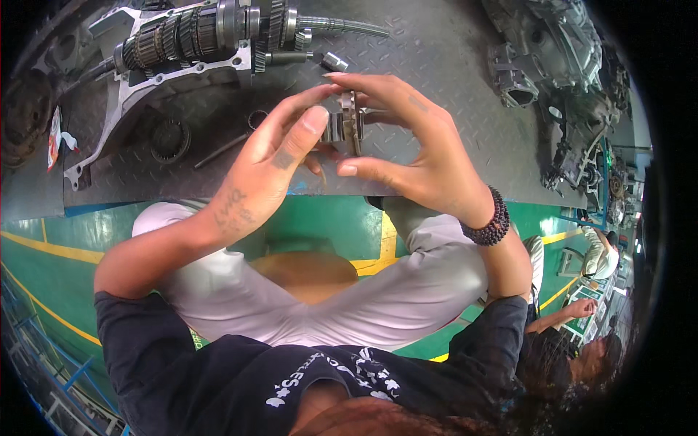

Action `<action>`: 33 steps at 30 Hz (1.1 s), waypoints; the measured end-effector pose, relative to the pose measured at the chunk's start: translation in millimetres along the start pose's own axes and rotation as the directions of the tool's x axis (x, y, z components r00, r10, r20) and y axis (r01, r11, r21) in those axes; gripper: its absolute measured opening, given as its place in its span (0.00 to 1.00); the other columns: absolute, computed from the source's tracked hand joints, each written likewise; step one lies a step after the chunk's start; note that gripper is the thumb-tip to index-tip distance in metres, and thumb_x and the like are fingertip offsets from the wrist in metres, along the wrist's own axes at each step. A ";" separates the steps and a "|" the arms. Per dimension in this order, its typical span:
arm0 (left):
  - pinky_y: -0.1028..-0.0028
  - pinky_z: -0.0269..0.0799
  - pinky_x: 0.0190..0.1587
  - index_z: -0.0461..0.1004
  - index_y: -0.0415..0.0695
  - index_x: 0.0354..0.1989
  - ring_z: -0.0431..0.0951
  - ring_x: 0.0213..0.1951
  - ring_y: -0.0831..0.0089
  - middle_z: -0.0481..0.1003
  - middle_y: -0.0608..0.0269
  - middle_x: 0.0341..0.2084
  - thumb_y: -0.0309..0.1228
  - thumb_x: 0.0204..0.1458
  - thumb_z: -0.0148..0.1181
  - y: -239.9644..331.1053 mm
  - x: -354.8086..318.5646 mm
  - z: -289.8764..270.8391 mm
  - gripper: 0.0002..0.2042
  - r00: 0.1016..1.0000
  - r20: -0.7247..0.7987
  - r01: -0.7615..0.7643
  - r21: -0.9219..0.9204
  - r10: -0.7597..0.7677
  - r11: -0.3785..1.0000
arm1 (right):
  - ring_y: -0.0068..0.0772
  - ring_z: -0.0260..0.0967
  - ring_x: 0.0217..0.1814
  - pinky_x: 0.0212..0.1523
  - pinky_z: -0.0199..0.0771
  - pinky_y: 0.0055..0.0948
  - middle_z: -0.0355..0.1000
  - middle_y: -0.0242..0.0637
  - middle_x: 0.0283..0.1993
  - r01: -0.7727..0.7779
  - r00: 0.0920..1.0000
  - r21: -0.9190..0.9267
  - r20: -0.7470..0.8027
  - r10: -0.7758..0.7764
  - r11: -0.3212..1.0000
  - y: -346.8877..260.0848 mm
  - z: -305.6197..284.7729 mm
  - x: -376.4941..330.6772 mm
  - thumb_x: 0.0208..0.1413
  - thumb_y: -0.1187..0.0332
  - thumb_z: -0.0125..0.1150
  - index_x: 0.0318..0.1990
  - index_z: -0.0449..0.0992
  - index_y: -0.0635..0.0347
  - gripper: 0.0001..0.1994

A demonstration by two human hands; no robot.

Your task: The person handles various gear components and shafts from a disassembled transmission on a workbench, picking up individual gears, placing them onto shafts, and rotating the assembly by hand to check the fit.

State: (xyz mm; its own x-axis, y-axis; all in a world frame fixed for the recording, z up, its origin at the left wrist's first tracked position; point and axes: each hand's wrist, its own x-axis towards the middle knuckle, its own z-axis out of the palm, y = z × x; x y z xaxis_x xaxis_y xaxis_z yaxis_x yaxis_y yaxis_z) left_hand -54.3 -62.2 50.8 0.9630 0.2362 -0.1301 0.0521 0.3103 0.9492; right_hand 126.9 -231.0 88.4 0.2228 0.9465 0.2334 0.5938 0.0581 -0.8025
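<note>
Above the near edge of the bench, a small metal gear (335, 128) is between my two hands, seen nearly edge-on. A thin toothed ring (351, 120) sits against its right side. My left hand (273, 149) is closed round the gear's left side, thumb on top and fingers partly hidden beneath. My right hand (422, 138) curves round from the right, its fingertips at the ring's far edge and its thumb by the near edge. A short metal sleeve (334, 61) lies just beyond my fingers.
At far left, a gear shaft assembly (182, 40) rests in an open metal housing (113, 131). A dark toothed ring (170, 139) and a thin rod (222, 150) lie nearby. Metal castings (542, 54) stand at far right. Another person (574, 349) sits at lower right.
</note>
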 end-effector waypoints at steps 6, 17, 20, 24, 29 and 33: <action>0.65 0.74 0.69 0.61 0.36 0.81 0.79 0.64 0.70 0.77 0.53 0.64 0.42 0.68 0.74 2.5 3.6 -1.5 0.40 0.994 -0.070 -0.080 -0.025 0.078 0.996 | 0.40 0.80 0.68 0.69 0.78 0.42 0.82 0.44 0.68 -0.122 0.992 0.085 0.024 0.120 0.989 3.5 -2.9 -1.5 0.56 0.57 0.85 0.78 0.72 0.59 0.43; 0.65 0.81 0.64 0.63 0.41 0.80 0.84 0.62 0.64 0.78 0.46 0.67 0.26 0.48 0.88 5.4 4.7 -4.9 0.50 0.845 0.024 -0.467 0.521 0.535 0.714 | 0.31 0.82 0.61 0.63 0.82 0.33 0.84 0.41 0.61 -0.256 0.966 0.503 0.114 0.231 0.826 8.4 -0.5 -0.6 0.79 0.51 0.63 0.71 0.77 0.69 0.29; 0.62 0.80 0.65 0.65 0.41 0.79 0.86 0.62 0.58 0.81 0.48 0.67 0.28 0.45 0.89 5.0 4.6 -7.9 0.50 0.735 0.129 -0.572 0.646 0.665 0.506 | 0.31 0.84 0.55 0.62 0.83 0.32 0.85 0.41 0.58 -0.421 0.907 0.554 0.254 0.335 0.718 8.0 -3.7 -1.7 0.81 0.42 0.52 0.67 0.81 0.67 0.32; 0.59 0.80 0.64 0.67 0.41 0.77 0.83 0.64 0.55 0.79 0.53 0.70 0.29 0.44 0.88 11.5 -1.6 -8.4 0.49 0.666 0.275 -0.610 0.735 0.693 0.295 | 0.34 0.86 0.46 0.55 0.86 0.33 0.85 0.41 0.51 -0.552 0.826 0.664 0.350 0.442 0.505 11.6 7.0 -0.5 0.81 0.34 0.40 0.61 0.83 0.63 0.38; 0.58 0.73 0.71 0.60 0.37 0.80 0.81 0.66 0.54 0.84 0.50 0.63 0.31 0.45 0.89 18.7 -1.4 -10.3 0.54 0.703 0.352 -0.622 0.727 0.618 0.293 | 0.39 0.84 0.53 0.52 0.88 0.41 0.82 0.44 0.59 -0.683 0.728 0.641 0.562 0.393 0.349 21.8 7.5 1.0 0.84 0.38 0.34 0.72 0.72 0.62 0.36; 0.55 0.77 0.68 0.62 0.43 0.81 0.81 0.64 0.49 0.77 0.55 0.71 0.39 0.49 0.86 15.0 5.9 -11.1 0.51 0.724 0.413 -0.651 0.674 0.552 0.350 | 0.43 0.86 0.52 0.49 0.89 0.43 0.81 0.48 0.62 -0.662 0.743 0.716 0.587 0.322 0.222 27.2 23.0 -5.8 0.85 0.42 0.33 0.74 0.70 0.59 0.32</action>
State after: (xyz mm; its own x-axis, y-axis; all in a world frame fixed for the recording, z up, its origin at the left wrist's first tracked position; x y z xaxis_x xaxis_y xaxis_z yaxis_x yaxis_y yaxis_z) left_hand -50.8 -45.9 61.0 0.8356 -0.0382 0.5480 -0.4303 -0.6657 0.6097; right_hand 124.0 -227.6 52.5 -0.0973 0.9082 -0.4070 -0.5694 -0.3862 -0.7257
